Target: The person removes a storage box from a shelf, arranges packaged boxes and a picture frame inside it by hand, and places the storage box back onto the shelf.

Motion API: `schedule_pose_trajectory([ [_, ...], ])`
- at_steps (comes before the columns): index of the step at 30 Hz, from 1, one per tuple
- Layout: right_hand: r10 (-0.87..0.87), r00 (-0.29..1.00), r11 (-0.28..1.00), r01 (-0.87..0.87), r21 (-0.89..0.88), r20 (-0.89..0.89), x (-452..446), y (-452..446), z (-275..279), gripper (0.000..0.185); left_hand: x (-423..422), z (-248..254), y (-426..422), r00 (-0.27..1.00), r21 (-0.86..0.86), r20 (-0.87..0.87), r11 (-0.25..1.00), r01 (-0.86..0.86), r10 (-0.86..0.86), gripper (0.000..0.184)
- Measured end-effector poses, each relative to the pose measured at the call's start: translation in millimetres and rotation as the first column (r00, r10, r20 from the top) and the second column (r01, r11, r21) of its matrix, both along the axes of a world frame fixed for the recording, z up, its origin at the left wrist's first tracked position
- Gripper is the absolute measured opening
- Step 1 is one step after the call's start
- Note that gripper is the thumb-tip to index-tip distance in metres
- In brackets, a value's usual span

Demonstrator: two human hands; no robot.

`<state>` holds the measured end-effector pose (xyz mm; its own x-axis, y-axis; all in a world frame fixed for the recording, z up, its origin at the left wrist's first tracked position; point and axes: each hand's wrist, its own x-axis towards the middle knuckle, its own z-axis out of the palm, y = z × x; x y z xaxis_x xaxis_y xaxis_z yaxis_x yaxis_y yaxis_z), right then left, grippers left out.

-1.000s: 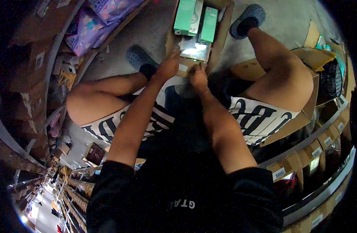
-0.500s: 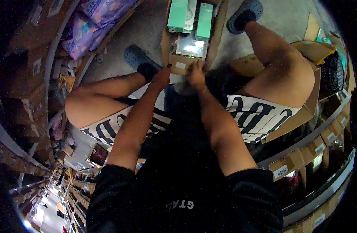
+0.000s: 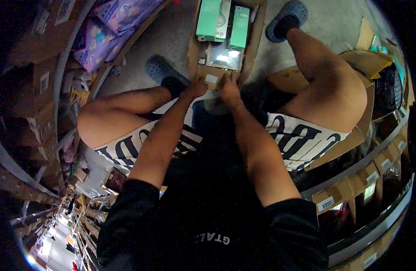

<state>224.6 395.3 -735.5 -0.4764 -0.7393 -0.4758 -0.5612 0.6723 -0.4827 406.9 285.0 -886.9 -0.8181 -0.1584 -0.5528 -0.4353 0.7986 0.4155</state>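
Note:
A long, open cardboard box (image 3: 193, 56) stands on the floor between my legs, its near end bearing a white label. My left hand (image 3: 197, 87) is closed on the left corner of that near end. At its right corner, my right hand (image 3: 229, 89) grips the same end with bent fingers. Inside are two mint-green cartons (image 3: 209, 20), side by side toward the far end. Nearer to me lies a flat, shiny clear-wrapped pack (image 3: 225, 57) that reflects light. My fingertips are partly hidden against the cardboard.
Shelves with labelled cardboard bins (image 3: 326, 198) curve along the right. Purple printed packages (image 3: 101, 40) sit on the left shelf. Beside my right leg are a larger open carton (image 3: 287, 80) and a black wrapped item (image 3: 389, 88). A shelved aisle runs off at lower left.
My left hand has shifted slightly right and inward along the near end of the box. The box and its contents appear slightly lower in view.

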Motion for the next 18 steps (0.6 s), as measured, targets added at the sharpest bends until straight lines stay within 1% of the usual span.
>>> schedule_pose_trajectory([
  [1, -0.102, 0.979, 0.993, 0.091, 0.070, 0.177, -5.0, -3.8, 6.6, 0.071, -1.2, 1.1, -0.7, 0.999, 0.034, 0.029, 0.999, -0.014, 0.013, 0.041],
  [2, -0.152, 0.953, 0.986, 0.127, 0.107, 0.261, -8.2, -6.1, 11.4, 0.070, -24.1, 48.3, -2.1, 0.972, 0.060, 0.106, 0.975, -0.215, 0.208, 0.042],
  [3, -0.205, 0.919, 0.975, 0.162, 0.150, 0.337, -11.7, -8.9, 17.5, 0.070, -37.3, 76.7, -3.8, 0.901, 0.068, 0.186, 0.909, -0.410, 0.393, 0.043],
  [4, -0.108, 0.957, 0.990, 0.080, 0.112, 0.270, -12.7, -8.9, 25.3, 0.068, -28.3, 53.4, -2.5, 0.899, 0.068, 0.184, 0.908, -0.414, 0.396, 0.043],
  [5, -0.059, 0.970, 0.995, 0.037, 0.096, 0.235, -12.2, -9.3, 25.3, 0.067, -11.3, 8.9, 1.1, 0.875, 0.146, 0.235, 0.875, -0.462, 0.423, 0.043],
  [6, -0.011, 0.980, 0.997, -0.005, 0.080, 0.197, -11.2, -8.9, 23.2, 0.066, -9.5, 8.1, 2.1, 0.862, 0.186, 0.261, 0.854, -0.486, 0.434, 0.043],
  [7, -0.121, 0.974, 0.993, 0.119, 0.019, 0.192, -6.6, -6.7, 8.8, 0.062, -8.7, 9.3, 2.8, 0.849, 0.223, 0.287, 0.831, -0.510, 0.444, 0.042],
  [8, -0.229, 0.954, 0.970, 0.241, -0.043, 0.193, -4.9, -6.1, -1.4, 0.058, -25.4, 60.8, -0.2, 0.873, 0.187, 0.149, 0.854, -0.485, 0.464, 0.042],
  [9, -0.227, 0.955, 0.970, 0.240, -0.043, 0.191, -9.3, -13.9, 3.6, 0.058, -44.1, 104.3, -6.2, 0.883, 0.145, 0.006, 0.873, -0.465, 0.469, 0.041],
  [10, -0.404, 0.880, 0.908, 0.420, -0.010, 0.252, -16.4, -28.2, 18.2, 0.049, -59.6, 128.6, -13.0, 0.882, 0.145, 0.003, 0.872, -0.467, 0.471, 0.041],
  [11, -0.562, 0.769, 0.813, 0.581, 0.035, 0.305, -21.3, -38.1, 25.6, 0.041, -72.7, 147.8, -18.3, 0.862, 0.142, 0.031, 0.851, -0.505, 0.506, 0.040],
  [12, -0.559, 0.771, 0.816, 0.577, 0.035, 0.305, -22.6, -42.4, 6.8, 0.041, -79.4, 156.1, -19.7, 0.839, 0.138, 0.059, 0.828, -0.543, 0.541, 0.038],
  [13, -0.766, 0.350, 0.531, 0.818, 0.223, 0.539, -23.0, -45.9, -26.3, 0.032, -83.4, 154.6, -21.3, 0.837, 0.138, 0.058, 0.826, -0.547, 0.544, 0.038],
  [14, -0.765, -0.168, 0.201, 0.854, 0.479, 0.622, -23.8, -47.1, -44.0, 0.023, -88.8, 150.3, -24.9, 0.849, 0.166, 0.027, 0.835, -0.524, 0.527, 0.038],
  [15, -0.765, -0.164, 0.204, 0.855, 0.477, 0.623, -26.3, -46.4, -39.6, 0.023, -93.3, 147.4, -27.4, 0.861, 0.193, -0.008, 0.845, -0.499, 0.509, 0.037],
  [16, -0.645, -0.386, 0.057, 0.837, 0.545, 0.660, -30.0, -45.0, -31.4, 0.020, -95.2, 144.7, -25.1, 0.860, 0.194, -0.013, 0.845, -0.498, 0.510, 0.037],
  [17, -0.473, -0.576, -0.075, 0.780, 0.621, 0.667, -35.3, -46.8, -24.4, 0.017, -97.0, 142.5, -20.9, 0.813, 0.169, -0.134, 0.821, -0.546, 0.567, 0.038],
  [18, -0.472, -0.572, -0.075, 0.785, 0.615, 0.671, -38.2, -48.9, -27.2, 0.017, -98.2, 141.7, -17.7, 0.751, 0.150, -0.253, 0.791, -0.593, 0.610, 0.039],
])
